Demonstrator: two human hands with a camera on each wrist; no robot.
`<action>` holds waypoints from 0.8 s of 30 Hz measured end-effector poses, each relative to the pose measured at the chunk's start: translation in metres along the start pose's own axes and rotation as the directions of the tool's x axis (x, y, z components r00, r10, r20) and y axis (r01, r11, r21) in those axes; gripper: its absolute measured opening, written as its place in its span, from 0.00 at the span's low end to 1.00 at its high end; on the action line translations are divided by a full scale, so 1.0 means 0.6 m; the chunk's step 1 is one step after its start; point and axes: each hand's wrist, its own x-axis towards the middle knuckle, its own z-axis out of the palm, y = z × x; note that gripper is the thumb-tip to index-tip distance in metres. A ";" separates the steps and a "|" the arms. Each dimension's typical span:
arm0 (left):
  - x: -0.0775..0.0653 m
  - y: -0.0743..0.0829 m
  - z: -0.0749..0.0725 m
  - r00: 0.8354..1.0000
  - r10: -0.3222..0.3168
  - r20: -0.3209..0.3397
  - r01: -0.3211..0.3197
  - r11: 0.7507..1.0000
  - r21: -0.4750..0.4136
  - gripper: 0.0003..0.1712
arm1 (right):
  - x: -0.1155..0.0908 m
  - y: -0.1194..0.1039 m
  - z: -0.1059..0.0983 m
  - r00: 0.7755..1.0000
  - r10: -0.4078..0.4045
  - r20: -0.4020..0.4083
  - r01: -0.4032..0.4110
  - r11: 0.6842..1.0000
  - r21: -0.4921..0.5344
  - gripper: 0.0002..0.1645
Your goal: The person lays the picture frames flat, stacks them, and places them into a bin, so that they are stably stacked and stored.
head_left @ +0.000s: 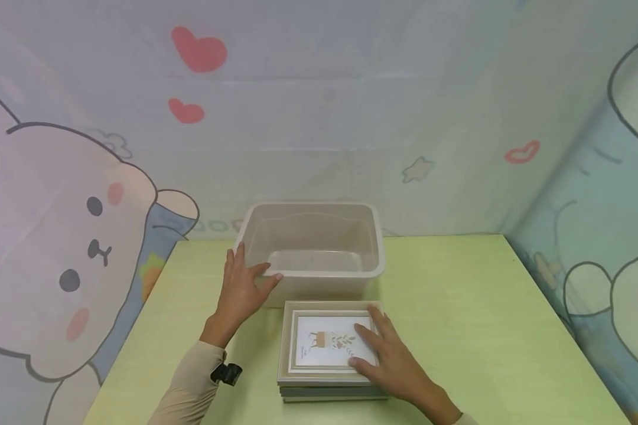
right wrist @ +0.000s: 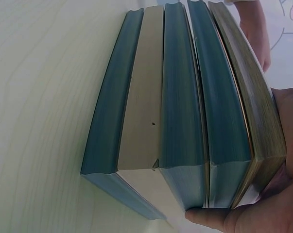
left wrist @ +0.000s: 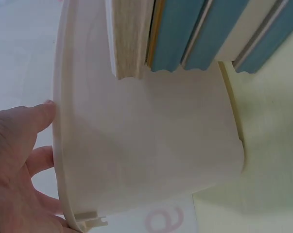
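Observation:
A beige plastic bin (head_left: 319, 289) stands at the table's back edge. My left hand (head_left: 240, 295) is at its near left corner, holding the rim between thumb and fingers; in the left wrist view the fingertips pass behind the rim (left wrist: 60, 131). Close in front of the bin lies a stack of picture frames, the top one (head_left: 286, 342) beige, showing a small chair and flowers. Spread over the right part of this top frame is my right hand (head_left: 396, 360). One finger (right wrist: 209, 218) touches the stack's side. The right wrist view shows blue frames (right wrist: 180, 97) and a cream one (right wrist: 141, 107) lower down.
The stack rests on a light green table (head_left: 484, 307). Behind the table hangs a printed cloth (head_left: 324, 136) with hearts and cartoon animals, and it continues down both sides. A black band (head_left: 226, 373) sits on my left wrist.

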 end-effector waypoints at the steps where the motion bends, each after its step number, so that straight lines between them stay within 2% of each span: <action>1: 0.000 -0.001 0.000 1.000 0.003 -0.004 -0.003 1.000 0.004 0.28 | 0.000 0.000 0.000 1.000 0.001 0.001 -0.001 1.000 -0.003 0.40; 7: -0.002 0.003 0.004 1.000 0.018 -0.016 -0.017 0.999 0.043 0.27 | 0.001 0.002 0.001 1.000 -0.005 -0.009 0.005 1.000 -0.008 0.40; 11: -0.003 0.016 0.007 1.000 0.017 -0.007 -0.017 0.998 0.061 0.26 | 0.000 0.001 0.002 1.000 -0.012 -0.018 0.012 1.000 -0.002 0.39; 18: -0.007 0.042 0.021 0.999 0.041 -0.033 -0.037 0.994 0.106 0.24 | 0.000 -0.001 0.002 1.000 -0.022 -0.020 0.022 1.000 0.004 0.39; 24: -0.010 0.052 0.031 0.998 0.065 -0.019 -0.062 0.988 0.145 0.23 | -0.001 -0.001 0.002 0.999 -0.025 -0.027 0.025 1.000 0.000 0.39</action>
